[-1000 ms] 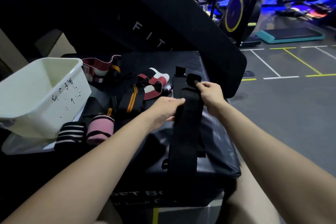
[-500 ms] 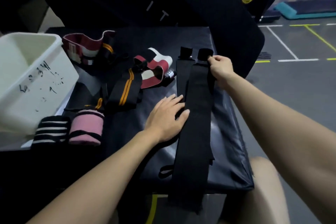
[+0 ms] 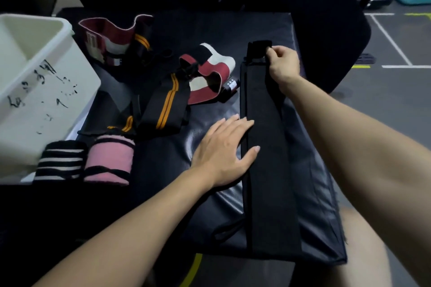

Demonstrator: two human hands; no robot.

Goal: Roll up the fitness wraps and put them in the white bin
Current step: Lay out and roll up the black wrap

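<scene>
Nearest, at 6 o'clock: the near end of the long black wrap (image 3: pixel 268 170) hangs over the front edge of the padded black box (image 3: pixel 210 142), w/ a thin loop sticking out to its left at approx. 7. The wrap lies flat & straight, running from 6 up toward 12, and looks like two strips stacked or side by side; can't tell which.

Mid-frame: left hand (image 3: pixel 224 149) lies flat, fingers straight, resting on the box w/ fingertips over the wrap's left edge, pinning it. At 9 o'clock, two finished rolls stand just beside each other: black/white striped roll (image 3: pixel 59 163) & pink roll (image 3: pixel 109 161), both outside the white bin (image 3: pixel 42 91), which sits at 9–10 w/ handwriting on its side.

Farther, 11–12: black wrap w/ orange stripes (image 3: pixel 166 105), unrolled, and a maroon/white band (image 3: pixel 210 77) partly under it; another maroon band (image 3: pixel 109 37) behind.

Far end, approx. 1 o'clock: right hand (image 3: pixel 282 63) pinches the wrap's tab end, fingers curled round it.

Handling, as a guess: light, soft, floppy elastic fabric, not slippery, nothing fragile. It'll sag & skew if lifted mid-length. Best taken at an end, edges squared, rolled tight along the box w/ the other hand keeping tension.
</scene>
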